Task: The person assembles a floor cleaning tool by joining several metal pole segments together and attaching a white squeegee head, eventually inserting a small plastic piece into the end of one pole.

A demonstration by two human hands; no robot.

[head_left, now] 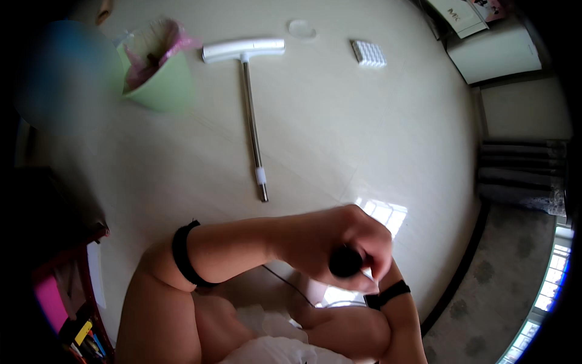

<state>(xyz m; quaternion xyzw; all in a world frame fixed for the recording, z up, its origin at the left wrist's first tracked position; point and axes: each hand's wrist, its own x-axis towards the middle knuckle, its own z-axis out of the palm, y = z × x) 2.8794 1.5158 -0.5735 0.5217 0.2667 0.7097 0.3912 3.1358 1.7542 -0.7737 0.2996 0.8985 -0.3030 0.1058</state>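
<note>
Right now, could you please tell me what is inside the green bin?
The green bin holds a pink plastic bag, with a small dark shape inside, too blurred to name. The bottom and anything deeper are covered by the bag and the bin's near wall.

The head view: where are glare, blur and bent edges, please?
Head view: bright patches glare on the pale floor; head view: a blue shape upper left is strongly blurred; head view: the window lower right curves along the dark rim.
</note>
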